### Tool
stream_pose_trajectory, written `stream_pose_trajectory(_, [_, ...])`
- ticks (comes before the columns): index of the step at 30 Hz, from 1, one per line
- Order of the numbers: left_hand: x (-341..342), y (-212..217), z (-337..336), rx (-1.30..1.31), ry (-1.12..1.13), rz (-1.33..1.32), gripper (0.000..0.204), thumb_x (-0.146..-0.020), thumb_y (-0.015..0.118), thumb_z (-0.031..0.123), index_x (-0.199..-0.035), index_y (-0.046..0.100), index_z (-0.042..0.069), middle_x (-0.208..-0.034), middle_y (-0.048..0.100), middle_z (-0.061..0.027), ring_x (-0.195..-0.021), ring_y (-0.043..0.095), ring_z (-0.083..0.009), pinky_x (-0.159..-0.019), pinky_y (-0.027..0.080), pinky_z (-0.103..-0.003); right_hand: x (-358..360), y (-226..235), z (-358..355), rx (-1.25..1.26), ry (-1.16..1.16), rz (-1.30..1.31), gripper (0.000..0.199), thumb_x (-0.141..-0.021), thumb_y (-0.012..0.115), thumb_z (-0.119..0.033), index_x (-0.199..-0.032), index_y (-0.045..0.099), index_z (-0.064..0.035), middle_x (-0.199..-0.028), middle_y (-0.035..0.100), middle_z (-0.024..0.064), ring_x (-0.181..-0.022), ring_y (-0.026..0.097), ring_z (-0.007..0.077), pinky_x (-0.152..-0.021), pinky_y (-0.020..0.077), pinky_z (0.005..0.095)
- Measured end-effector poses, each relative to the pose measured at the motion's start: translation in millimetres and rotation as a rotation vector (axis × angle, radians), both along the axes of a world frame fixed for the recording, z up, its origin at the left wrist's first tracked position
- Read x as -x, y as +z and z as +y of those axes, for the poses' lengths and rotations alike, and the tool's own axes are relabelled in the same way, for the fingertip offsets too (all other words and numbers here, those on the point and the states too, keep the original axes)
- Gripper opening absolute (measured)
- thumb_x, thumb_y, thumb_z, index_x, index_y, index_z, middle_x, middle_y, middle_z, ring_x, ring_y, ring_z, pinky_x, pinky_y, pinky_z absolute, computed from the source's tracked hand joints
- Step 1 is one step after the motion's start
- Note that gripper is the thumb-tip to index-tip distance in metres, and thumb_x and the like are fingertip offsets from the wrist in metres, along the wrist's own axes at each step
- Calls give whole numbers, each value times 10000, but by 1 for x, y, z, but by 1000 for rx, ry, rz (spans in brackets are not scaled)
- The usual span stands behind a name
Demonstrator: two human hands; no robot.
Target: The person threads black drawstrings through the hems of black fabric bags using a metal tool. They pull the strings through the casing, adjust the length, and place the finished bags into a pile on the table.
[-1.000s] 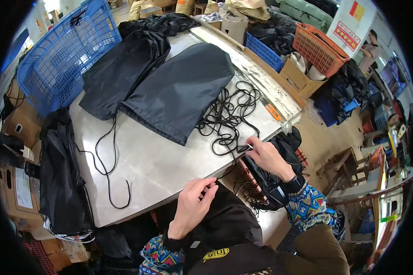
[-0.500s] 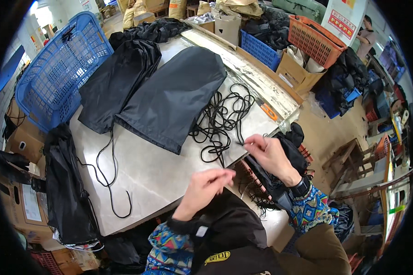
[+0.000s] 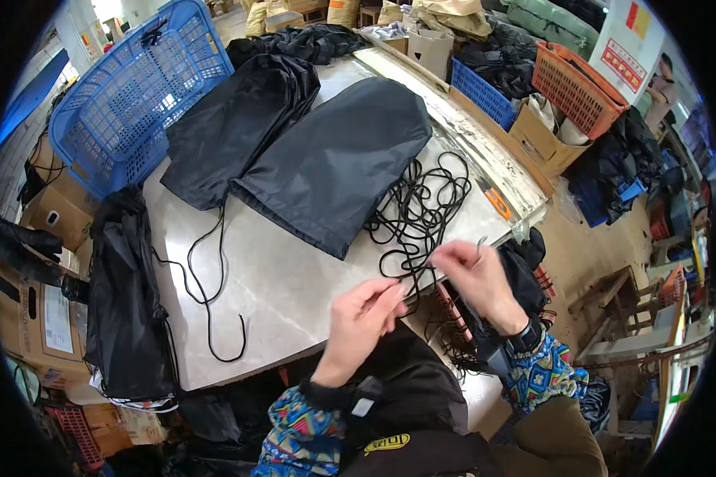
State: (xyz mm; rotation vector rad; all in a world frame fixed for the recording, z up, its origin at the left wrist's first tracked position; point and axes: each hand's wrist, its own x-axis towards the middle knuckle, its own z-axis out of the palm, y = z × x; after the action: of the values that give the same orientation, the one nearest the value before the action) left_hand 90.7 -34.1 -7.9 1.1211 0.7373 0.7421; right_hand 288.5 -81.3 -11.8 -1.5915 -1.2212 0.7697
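A loose tangle of black cord (image 3: 426,195) lies on the right part of the table, and strands run from it toward my hands over the near edge. My left hand (image 3: 362,318) is closed in a pinch, with cord at its fingertips. To its right, my right hand (image 3: 485,286) also pinches, its fingertips against the cord; a small metallic piece (image 3: 481,243) sticks up by its fingers. The exact ends of the cord are hidden. Left of the tangle, a dark drawstring bag (image 3: 338,159) lies flat, beside another black bag (image 3: 239,131) with a cord (image 3: 191,274) trailing from it.
An orange-handled cutter (image 3: 495,199) rests near the table's right side. A blue basket (image 3: 139,99) leans at the far left. Black fabric (image 3: 127,302) hangs over the left edge. An orange crate (image 3: 577,87) and a carton (image 3: 542,141) stand beyond; a person (image 3: 660,91) is at far right.
The view has shifted, so the table appears farther left and lower right items sit differently. Both hands stay pinched near the cord; my left hand is slightly higher and closer to my right.
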Motion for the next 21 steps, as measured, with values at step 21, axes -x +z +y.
stream_pose_trajectory(21, [69,19,-25,-12,463,13,192,-909,583,146,-972,663,-17,-856,638,-32,-766,553,-100,-712,423,-236,74,25,5,266,488,625,112,-928,572,-94,-998,589,-8,-750,521,-46,-675,451,33,-576,381,204])
